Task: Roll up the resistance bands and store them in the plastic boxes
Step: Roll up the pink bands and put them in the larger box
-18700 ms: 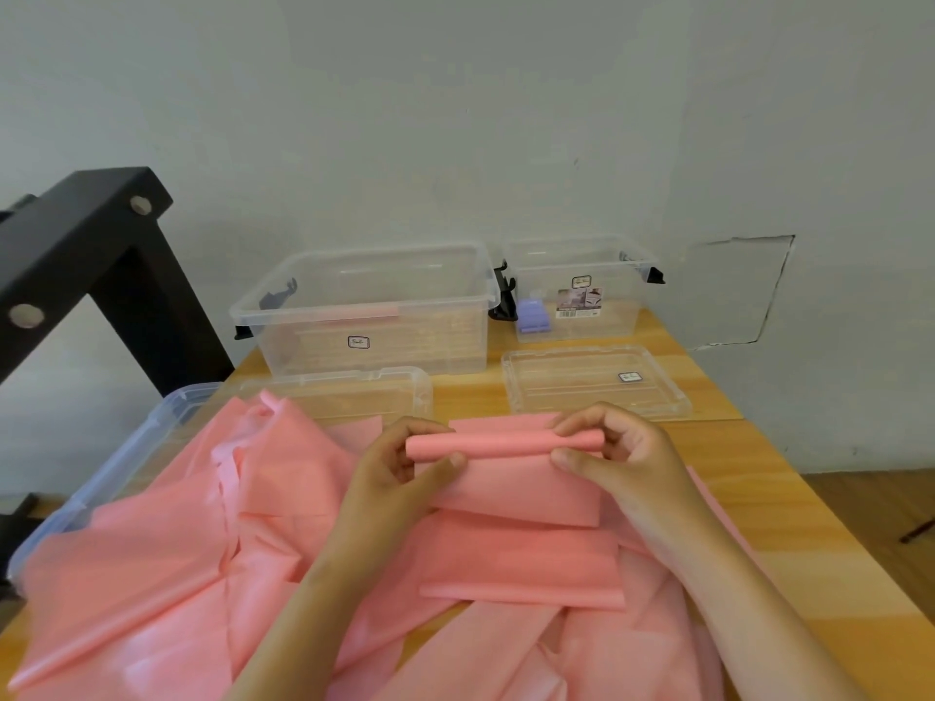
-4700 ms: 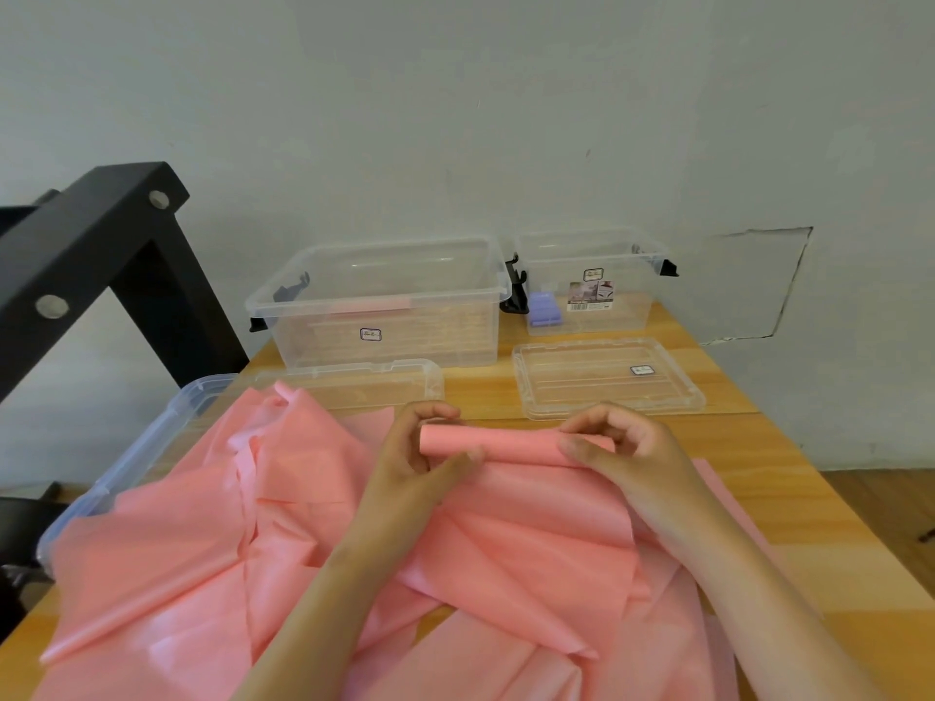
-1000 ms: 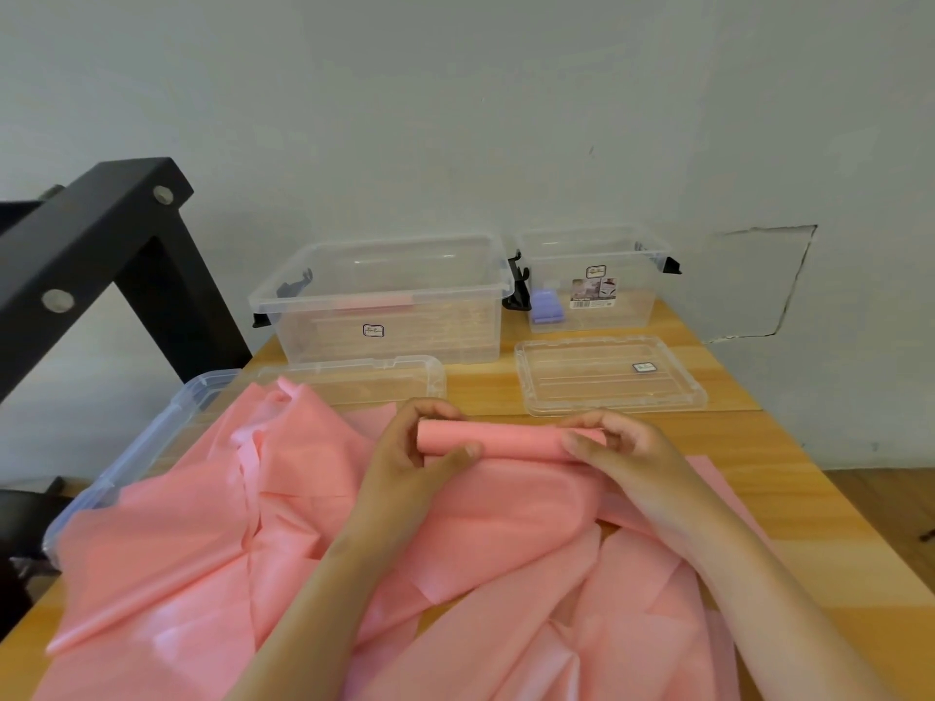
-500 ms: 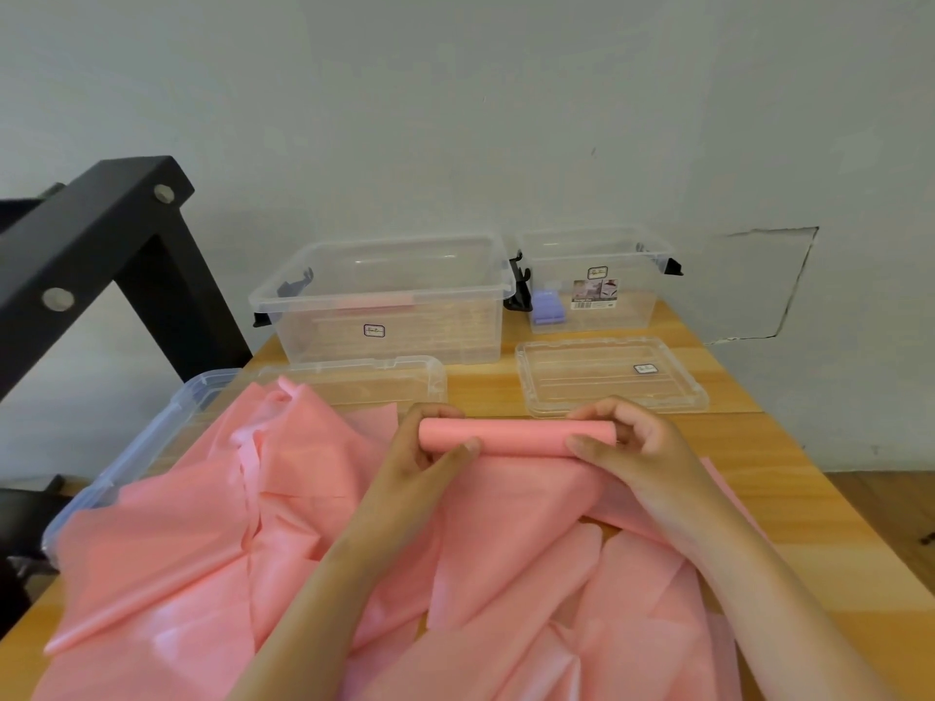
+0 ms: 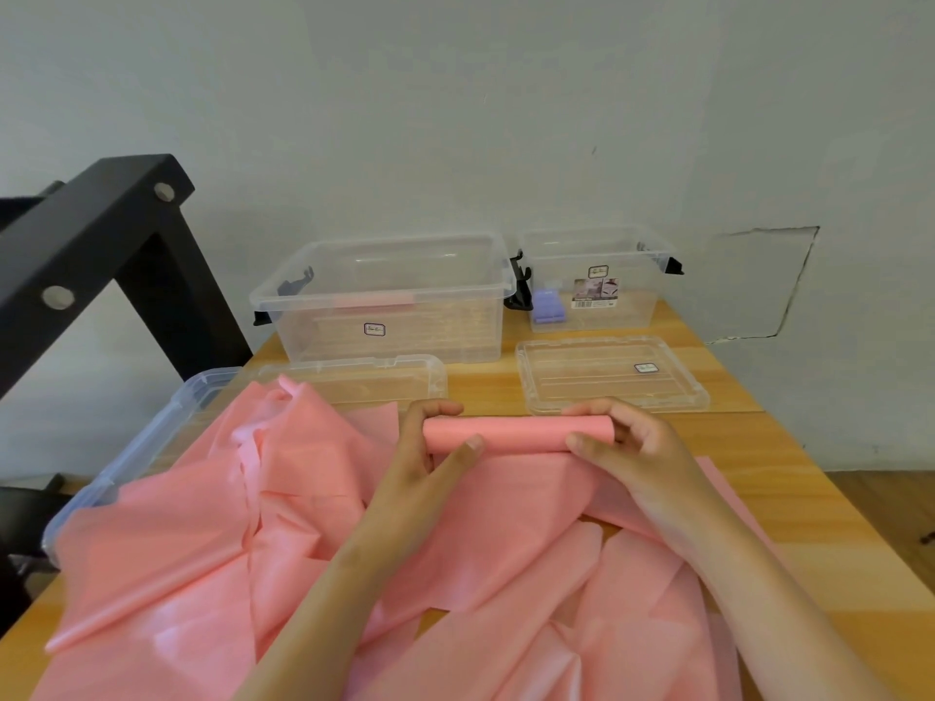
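Head view: left grip (image 5: 430, 462) and right grip (image 5: 632, 447) curled round the ends of one rolled band (image 5: 521, 433), just above loose bands (image 5: 227, 523) heaped on bench (image 5: 759, 473). Two clear boxes behind: large box (image 5: 455, 331) holding one pink roll (image 5: 374, 299), small box (image 5: 632, 301) holding one purple item (image 5: 547, 306). Two lids lying flat: left lid (image 5: 354, 379), right lid (image 5: 607, 376). One bluish box (image 5: 167, 427) under heap.

Just a wooden table (image 5: 789, 503): big clear box (image 5: 389, 316) and small clear box (image 5: 597, 296) at the back, left lid (image 5: 354, 379) and right lid (image 5: 607, 379) in front, pink bands (image 5: 202, 548) heaped up close.
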Motion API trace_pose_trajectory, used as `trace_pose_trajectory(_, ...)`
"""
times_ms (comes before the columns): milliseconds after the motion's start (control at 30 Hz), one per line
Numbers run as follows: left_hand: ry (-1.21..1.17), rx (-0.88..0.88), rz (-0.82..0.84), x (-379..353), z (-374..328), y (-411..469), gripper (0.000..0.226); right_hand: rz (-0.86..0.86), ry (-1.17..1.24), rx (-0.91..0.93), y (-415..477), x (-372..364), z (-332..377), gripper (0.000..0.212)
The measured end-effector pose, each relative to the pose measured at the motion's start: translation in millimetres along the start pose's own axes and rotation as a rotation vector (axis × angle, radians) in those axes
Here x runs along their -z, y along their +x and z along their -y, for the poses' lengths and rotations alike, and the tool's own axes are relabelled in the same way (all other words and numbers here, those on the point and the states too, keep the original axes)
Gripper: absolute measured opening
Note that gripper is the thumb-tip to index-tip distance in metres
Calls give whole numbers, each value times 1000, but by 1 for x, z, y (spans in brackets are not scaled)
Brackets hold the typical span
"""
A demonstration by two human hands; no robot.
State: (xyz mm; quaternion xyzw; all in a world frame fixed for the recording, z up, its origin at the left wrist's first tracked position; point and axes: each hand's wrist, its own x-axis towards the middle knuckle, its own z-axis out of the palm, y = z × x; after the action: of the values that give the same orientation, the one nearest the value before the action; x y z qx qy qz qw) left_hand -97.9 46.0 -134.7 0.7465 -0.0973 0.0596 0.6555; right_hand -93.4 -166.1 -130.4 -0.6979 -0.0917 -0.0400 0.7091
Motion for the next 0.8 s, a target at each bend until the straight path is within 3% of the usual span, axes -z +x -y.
trace_pose_trajectory(267, 59, -39, -28, 2, 1, 1, 9, -14, -22, 16, 0, -1, 0, 18)
trace_pose_trajectory(600, 29, 5, -62, 5, 0, 7, 18, 2, -9, 122, -1, -1, 3, 27)
trace_pose_trajectory(800, 14, -70, -121, 3, -8, 4, 12, 38, 17, -1, -1, 0, 3, 22)
